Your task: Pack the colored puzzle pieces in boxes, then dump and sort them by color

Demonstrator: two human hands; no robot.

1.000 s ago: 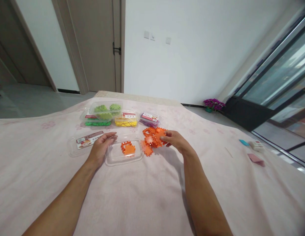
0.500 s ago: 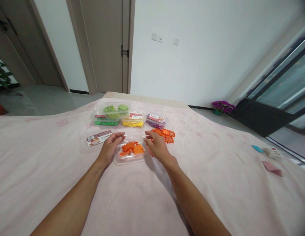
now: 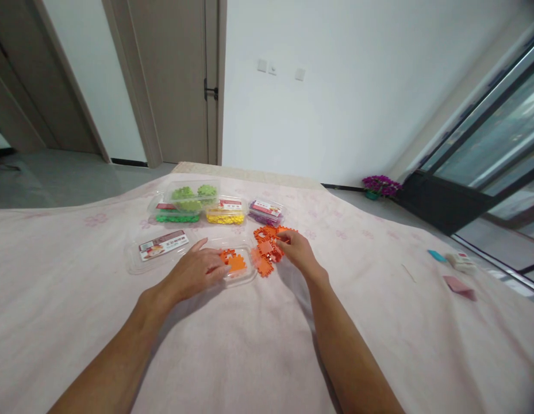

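The left hand [image 3: 196,271] reaches over the left side of a clear plastic box [image 3: 244,280], its fingers loosely spread and the thumb apart from them. Its fingertips are at the orange pieces [image 3: 237,263] lying in that box; whether they touch any is too small to tell.

The right hand [image 3: 299,251] is at the pile of orange pieces [image 3: 264,267] just beyond the box's right end. Its fingers are bent and close to the thumb, at the right edge of the pile; I cannot tell whether they pinch a piece.

The box sits on the table [image 3: 258,345], which is covered with a pale pink cloth. Left of it lies a clear lid [image 3: 135,261] with a paper label [image 3: 164,245]. Behind stand boxes of green pieces [image 3: 178,216], yellow pieces [image 3: 226,218] and purple pieces [image 3: 263,218], with light green pieces [image 3: 187,198] in a box above the green ones.
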